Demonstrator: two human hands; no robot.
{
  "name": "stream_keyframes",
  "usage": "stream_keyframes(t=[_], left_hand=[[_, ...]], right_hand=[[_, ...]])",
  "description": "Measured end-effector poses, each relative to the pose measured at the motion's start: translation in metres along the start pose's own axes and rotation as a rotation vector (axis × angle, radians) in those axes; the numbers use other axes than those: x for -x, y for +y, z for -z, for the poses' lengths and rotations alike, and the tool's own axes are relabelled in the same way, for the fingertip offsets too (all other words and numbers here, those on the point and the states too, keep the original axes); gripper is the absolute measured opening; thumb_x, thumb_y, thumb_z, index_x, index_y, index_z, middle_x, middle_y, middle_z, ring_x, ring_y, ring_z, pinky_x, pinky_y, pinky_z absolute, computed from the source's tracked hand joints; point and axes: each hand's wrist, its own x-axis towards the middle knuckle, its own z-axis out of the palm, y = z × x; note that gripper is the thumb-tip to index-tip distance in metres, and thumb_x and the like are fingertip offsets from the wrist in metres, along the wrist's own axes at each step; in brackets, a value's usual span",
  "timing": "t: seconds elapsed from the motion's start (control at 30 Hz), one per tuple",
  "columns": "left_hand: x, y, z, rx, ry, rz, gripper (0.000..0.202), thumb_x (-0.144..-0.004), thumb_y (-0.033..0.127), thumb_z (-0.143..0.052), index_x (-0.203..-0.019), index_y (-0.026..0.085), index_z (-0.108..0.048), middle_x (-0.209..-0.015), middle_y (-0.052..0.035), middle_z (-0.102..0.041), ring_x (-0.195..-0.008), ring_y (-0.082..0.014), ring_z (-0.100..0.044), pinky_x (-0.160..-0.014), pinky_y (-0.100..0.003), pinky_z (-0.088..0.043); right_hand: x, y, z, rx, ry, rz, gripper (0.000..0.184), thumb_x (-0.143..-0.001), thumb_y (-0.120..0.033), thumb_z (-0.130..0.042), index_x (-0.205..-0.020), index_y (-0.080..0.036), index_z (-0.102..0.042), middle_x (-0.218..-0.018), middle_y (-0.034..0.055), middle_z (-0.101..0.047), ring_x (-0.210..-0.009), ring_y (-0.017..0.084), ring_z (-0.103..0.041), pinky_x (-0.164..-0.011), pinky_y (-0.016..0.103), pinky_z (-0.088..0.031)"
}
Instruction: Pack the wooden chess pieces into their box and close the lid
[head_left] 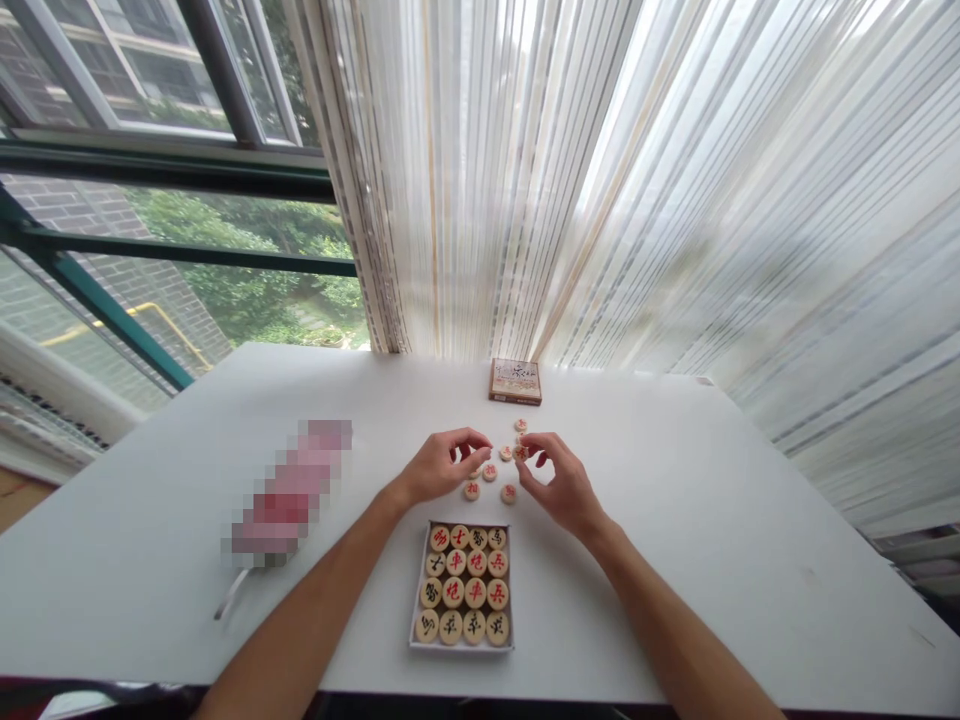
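A shallow white box [415, 620] near the table's front edge holds several round wooden chess pieces marked in red and black. Just beyond it several loose pieces [489, 472] lie on the white table [675, 520]. My left hand [439, 465] hovers over the loose pieces with its fingers curled in a pinch; what it holds, if anything, is hidden. My right hand [559, 480] pinches one loose chess piece [520, 452] between thumb and forefinger.
The box lid [515, 381] lies at the table's far edge, by the striped curtain [600, 180]. A blurred pink object [289, 495] lies on the left half of the table. A window [150, 200] is at the left.
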Motion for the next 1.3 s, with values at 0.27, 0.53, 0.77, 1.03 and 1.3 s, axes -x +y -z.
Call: stream_keyframes(t=[0.27,0.53,0.77,1.03,1.3], left_hand=[[0.005,0.010,-0.004,0.307,-0.177,0.076,0.035,-0.084,0.049,-0.068,-0.094,0.015,-0.065,-0.088,-0.0071,-0.071,-0.073,-0.0164,-0.066,-0.063,-0.026,-0.051],[0.005,0.003,-0.004,0.375,-0.150,0.096,0.038,-0.081,0.047,-0.073,-0.099,0.015,-0.065,-0.086,-0.0065,-0.072,-0.062,-0.0128,-0.064,-0.054,-0.023,-0.050],[0.002,-0.002,-0.004,0.501,-0.092,0.112,0.040,-0.087,0.045,-0.067,-0.111,0.013,-0.067,-0.095,-0.0111,-0.074,-0.086,-0.0231,-0.073,-0.067,-0.030,-0.059],[0.004,-0.002,-0.007,0.585,-0.152,0.143,0.044,-0.083,0.036,-0.075,-0.119,0.013,-0.064,-0.105,-0.0129,-0.074,-0.101,-0.0275,-0.072,-0.080,-0.037,-0.061],[0.006,-0.002,-0.009,0.589,-0.210,0.112,0.043,-0.080,0.033,-0.078,-0.117,0.013,-0.068,-0.105,-0.0136,-0.075,-0.097,-0.0262,-0.073,-0.082,-0.036,-0.059]], right_hand=[[0.009,-0.021,-0.011,-0.140,-0.063,0.037,0.012,-0.090,-0.021,-0.060,-0.101,-0.024,-0.060,-0.105,0.0074,-0.065,-0.091,0.020,-0.064,-0.074,0.035,-0.058],[0.011,-0.026,-0.009,-0.115,-0.061,0.011,0.012,-0.089,-0.024,-0.060,-0.101,-0.024,-0.060,-0.101,0.0076,-0.065,-0.085,0.020,-0.063,-0.073,0.036,-0.057],[0.007,-0.013,-0.003,-0.069,0.148,-0.175,0.007,-0.092,-0.027,-0.056,-0.096,-0.022,-0.059,-0.089,0.0053,-0.066,-0.075,0.019,-0.064,-0.063,0.032,-0.056],[0.009,-0.013,-0.009,-0.139,0.069,-0.193,0.012,-0.094,-0.029,-0.057,-0.102,-0.022,-0.061,-0.095,0.0055,-0.069,-0.080,0.019,-0.067,-0.070,0.032,-0.057],[0.007,-0.024,-0.009,-0.200,-0.008,-0.125,0.013,-0.093,-0.030,-0.060,-0.103,-0.022,-0.064,-0.100,0.0062,-0.070,-0.082,0.019,-0.067,-0.076,0.034,-0.058]])
